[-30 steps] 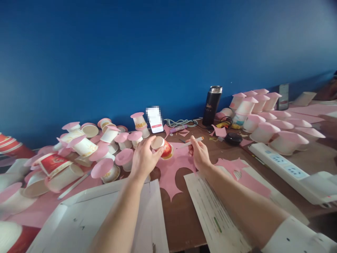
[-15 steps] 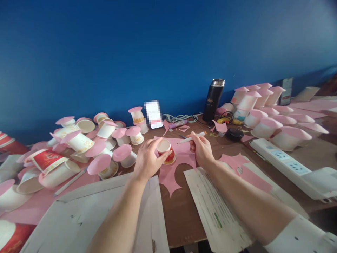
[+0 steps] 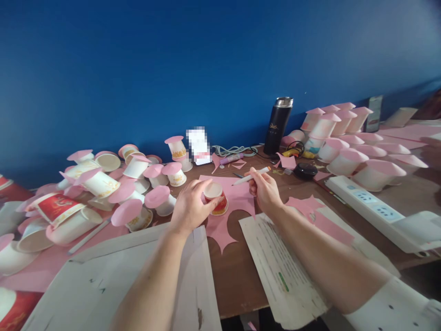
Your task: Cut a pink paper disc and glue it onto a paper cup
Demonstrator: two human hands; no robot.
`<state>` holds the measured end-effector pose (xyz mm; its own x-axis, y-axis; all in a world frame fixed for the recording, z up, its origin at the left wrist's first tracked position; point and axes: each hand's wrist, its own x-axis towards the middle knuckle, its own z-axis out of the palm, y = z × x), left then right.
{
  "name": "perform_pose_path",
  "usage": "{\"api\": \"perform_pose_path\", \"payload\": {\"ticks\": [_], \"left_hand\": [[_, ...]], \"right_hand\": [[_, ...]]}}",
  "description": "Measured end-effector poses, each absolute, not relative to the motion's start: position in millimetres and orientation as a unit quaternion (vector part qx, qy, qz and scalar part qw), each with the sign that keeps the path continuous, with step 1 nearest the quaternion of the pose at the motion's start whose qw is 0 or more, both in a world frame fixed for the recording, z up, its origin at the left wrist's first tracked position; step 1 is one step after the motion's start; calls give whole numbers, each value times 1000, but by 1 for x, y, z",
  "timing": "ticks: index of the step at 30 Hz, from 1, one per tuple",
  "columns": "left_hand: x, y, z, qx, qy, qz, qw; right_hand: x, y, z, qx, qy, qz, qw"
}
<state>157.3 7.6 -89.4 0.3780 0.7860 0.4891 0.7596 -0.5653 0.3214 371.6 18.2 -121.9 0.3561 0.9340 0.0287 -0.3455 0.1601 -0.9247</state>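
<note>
My left hand [image 3: 191,207] grips a red and white paper cup [image 3: 215,196] that stands upside down on a pink paper sheet [image 3: 230,206] with scalloped cut-outs along its edges. My right hand [image 3: 264,192] holds a white pen with an orange tip [image 3: 251,176] just to the right of the cup, its point slanting down to the left over the pink sheet. Both forearms reach in from the bottom of the picture.
A heap of paper cups capped with pink discs [image 3: 113,193] lies to the left, and a neater group [image 3: 347,147] stands at the right. A black flask [image 3: 278,125], a phone [image 3: 199,146], cables, a white power strip [image 3: 375,209] and printed papers [image 3: 282,271] surround the wooden table [image 3: 237,280].
The cup was tilted on its side in my left hand; now it is pressed flat, bottom up, on the pink sheet. My right hand with the pen has barely shifted.
</note>
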Motion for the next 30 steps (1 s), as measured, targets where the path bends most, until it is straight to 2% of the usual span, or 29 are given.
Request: {"api": "perform_pose_path", "payload": {"ticks": [12, 24, 30], "left_hand": [[160, 7, -89, 833, 459, 307, 25], [160, 9, -92, 833, 454, 313, 36], [161, 9, -90, 835, 454, 310, 36]], "right_hand": [[369, 17, -125, -457, -346, 468, 673], [362, 10, -128, -547, -496, 396, 546], [360, 9, -132, -575, -578, 309, 490]]}}
